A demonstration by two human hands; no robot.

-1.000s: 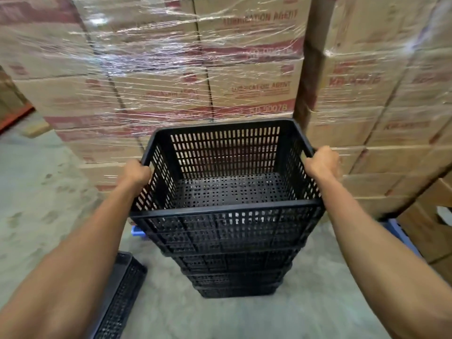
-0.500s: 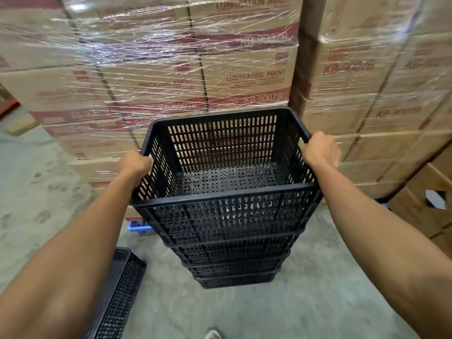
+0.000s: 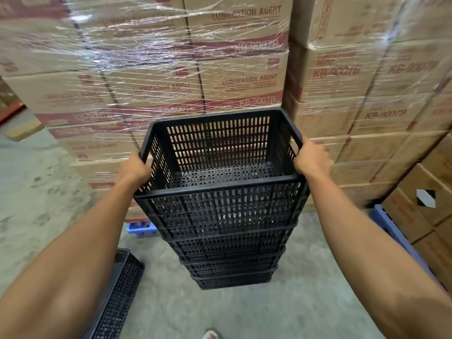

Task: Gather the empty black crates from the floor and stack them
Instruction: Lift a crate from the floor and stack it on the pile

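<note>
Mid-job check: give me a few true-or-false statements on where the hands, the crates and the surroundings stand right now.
1. Both hands, left hand and right hand, grip the top black slatted plastic crate. True.
2. That crate holds bottles. False: it is empty.
3. It sits atop a stack of black crates. True.
4. Another black crate lies on the floor at the lower left. True.
5. The shrink-wrapped cardboard boxes behind are unwrapped. False: clear film covers them.

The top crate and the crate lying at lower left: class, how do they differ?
The top crate sits on a stack, gripped by the left hand and right hand; the floor crate lies alone, untouched. The top crate shows whole; the floor crate is cut off. Both are black and slotted.
</note>
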